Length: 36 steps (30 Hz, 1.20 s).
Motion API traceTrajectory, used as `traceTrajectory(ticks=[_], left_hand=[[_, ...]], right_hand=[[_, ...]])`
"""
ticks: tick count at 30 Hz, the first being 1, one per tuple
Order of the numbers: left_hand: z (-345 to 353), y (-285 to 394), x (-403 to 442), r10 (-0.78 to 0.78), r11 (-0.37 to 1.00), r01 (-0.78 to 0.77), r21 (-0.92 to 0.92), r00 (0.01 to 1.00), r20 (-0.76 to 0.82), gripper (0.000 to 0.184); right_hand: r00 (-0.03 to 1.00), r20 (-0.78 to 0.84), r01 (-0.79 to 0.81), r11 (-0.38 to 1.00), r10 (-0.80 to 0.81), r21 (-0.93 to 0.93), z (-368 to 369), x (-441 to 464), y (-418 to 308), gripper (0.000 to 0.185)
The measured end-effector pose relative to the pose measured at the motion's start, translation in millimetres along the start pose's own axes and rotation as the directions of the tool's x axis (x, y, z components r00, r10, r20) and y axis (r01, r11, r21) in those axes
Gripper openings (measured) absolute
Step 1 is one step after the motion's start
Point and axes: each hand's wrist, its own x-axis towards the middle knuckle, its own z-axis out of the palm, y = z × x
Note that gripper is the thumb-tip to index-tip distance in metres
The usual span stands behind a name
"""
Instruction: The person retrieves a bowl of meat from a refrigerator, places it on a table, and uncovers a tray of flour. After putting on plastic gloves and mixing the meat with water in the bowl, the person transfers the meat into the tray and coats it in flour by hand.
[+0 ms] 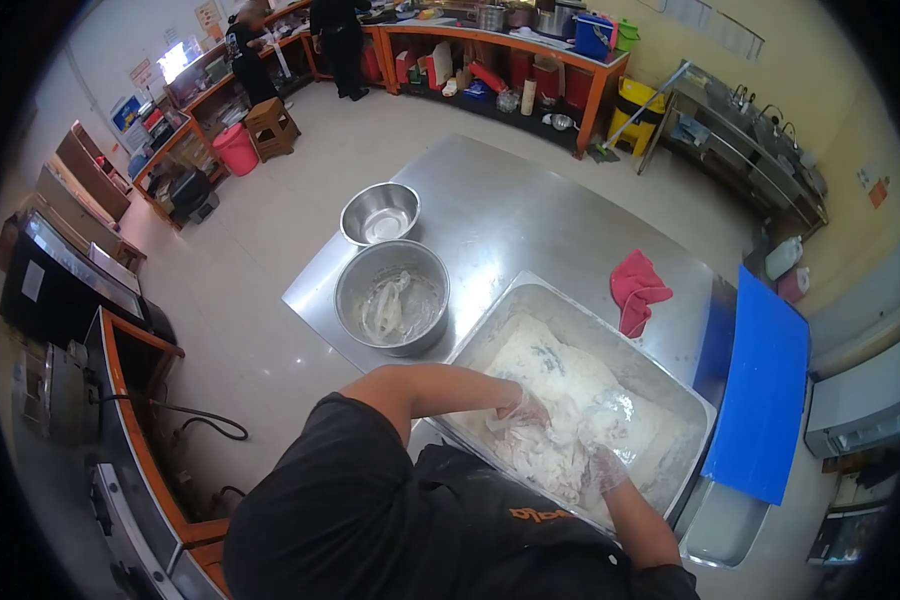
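Observation:
Both hands wear clear plastic gloves and are down in a large metal tray of white flour. My left hand is at the tray's near left, its fingers bent into flour-coated pieces. To the right, my right hand touches the same floury pile near the tray's front edge. Its fingertips are buried or blurred, as are those of my left hand. Left of the tray stands a deep metal pot with pale, wet-looking stuff inside. An empty steel bowl sits behind that pot.
A red cloth lies on the steel table behind the tray. At the right are a blue board and another metal tray. Two people stand by the far counters. A sink stands at the back right.

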Motion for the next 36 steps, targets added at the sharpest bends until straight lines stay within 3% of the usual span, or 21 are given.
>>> traceTrajectory(ticks=[4, 6, 7, 9, 10, 13, 16, 17, 18, 19, 20, 22, 23, 24, 26, 27, 30, 31, 33, 34, 36], left_hand=[[16, -1, 11, 0.258, 0.932, -0.301, -0.204, 0.943, -0.213, 0.032], [7, 15, 5, 0.508, 0.832, -0.390, 0.395, 0.821, -0.259, 0.032], [1, 22, -1, 0.622, 0.665, -0.364, 0.652, 0.753, -0.214, 0.033], [36, 51, -51, 0.527, 0.611, 0.014, 0.792, 0.740, -0.419, 0.038], [52, 63, -76, 0.491, 0.552, 0.211, 0.807, 0.700, -0.518, 0.040], [61, 72, -100, 0.652, 0.404, 0.245, 0.881, 0.599, -0.465, 0.049], [70, 83, -100, 0.663, 0.233, 0.115, 0.966, 0.708, -0.244, 0.050], [73, 88, -108, 0.687, 0.177, 0.024, 0.984, 0.713, -0.141, 0.051], [70, 90, -117, 0.697, 0.119, -0.084, 0.989, 0.716, -0.023, 0.054], [31, 75, -90, 0.693, 0.457, -0.138, 0.878, 0.674, -0.255, 0.049], [13, 90, -110, 0.413, 0.782, -0.295, 0.549, 0.905, -0.101, 0.042], [-23, 105, -92, 0.461, 0.610, 0.077, 0.789, 0.775, -0.432, 0.037], [-21, 107, -75, 0.575, 0.539, 0.260, 0.801, 0.581, -0.575, 0.039], [-22, 102, -59, 0.686, 0.494, 0.438, 0.751, 0.335, -0.646, 0.041], [-5, 82, -19, 0.642, 0.527, 0.444, 0.725, 0.351, -0.682, 0.044], [-2, 84, 0, 0.638, 0.539, 0.441, 0.717, 0.341, -0.690, 0.046], [-76, 28, 49, 0.845, 0.158, 0.121, 0.980, 0.497, -0.198, 0.054], [-105, 19, 46, 0.806, 0.287, -0.110, 0.952, 0.564, -0.177, 0.053], [-84, 53, 16, 0.677, 0.388, 0.059, 0.920, 0.659, -0.328, 0.050], [-38, 71, -17, 0.584, 0.311, 0.425, 0.850, 0.621, -0.524, 0.049], [-97, 29, 7, 0.698, -0.053, 0.503, 0.862, 0.636, -0.328, 0.052]], right_hand=[[0.983, -0.006, 0.181, 0.982, -0.181, -0.046, 13, -18, -63, 0.042], [0.959, -0.029, 0.278, 0.953, -0.284, -0.116, 15, -36, -88, 0.040], [0.940, -0.047, 0.326, 0.928, -0.339, -0.180, 16, -45, -98, 0.039], [0.886, -0.089, 0.390, 0.835, -0.455, -0.388, 16, -58, -114, 0.037], [0.830, -0.027, 0.405, 0.635, -0.557, -0.658, 9, -58, -118, 0.032], [0.809, -0.325, 0.147, 0.705, -0.489, -0.694, 17, -78, -143, 0.027], [0.766, 0.305, 0.252, -0.172, -0.566, -0.952, 5, -88, -158, 0.047], [0.836, -0.013, 0.277, 0.442, -0.549, -0.853, 31, -108, -179, 0.051], [0.894, -0.110, 0.282, 0.735, -0.435, -0.617, 28, -114, -182, 0.054], [0.929, -0.204, 0.244, 0.924, -0.310, -0.294, 24, -119, -185, 0.057], [0.950, -0.113, 0.273, 0.948, -0.293, -0.162, -10, -106, -156, 0.059], [0.966, -0.257, 0.050, 0.995, -0.026, 0.087, -57, -77, -128, 0.049], [0.909, -0.414, 0.004, 0.993, -0.052, -0.117, -86, -43, -89, 0.044], [0.820, -0.450, 0.209, 0.917, -0.354, -0.340, -135, 24, -11, 0.040], [0.675, -0.736, -0.340, 0.862, -0.054, -0.375, -88, 67, -31, 0.043], [0.811, -0.353, -0.322, 0.147, -0.467, -0.935, -68, 81, -28, 0.047], [0.876, -0.190, 0.070, 0.507, -0.443, -0.859, -33, 57, -26, 0.047], [0.901, -0.107, 0.138, 0.512, -0.420, -0.848, -43, 40, -26, 0.047], [0.973, -0.102, -0.046, 0.258, -0.208, -0.965, -54, -2, -72, 0.048], [0.988, -0.141, -0.140, 0.022, -0.054, -0.990, -52, -30, -110, 0.049], [0.856, -0.235, -0.354, -0.192, -0.461, -0.915, -103, -30, -55, 0.041]])
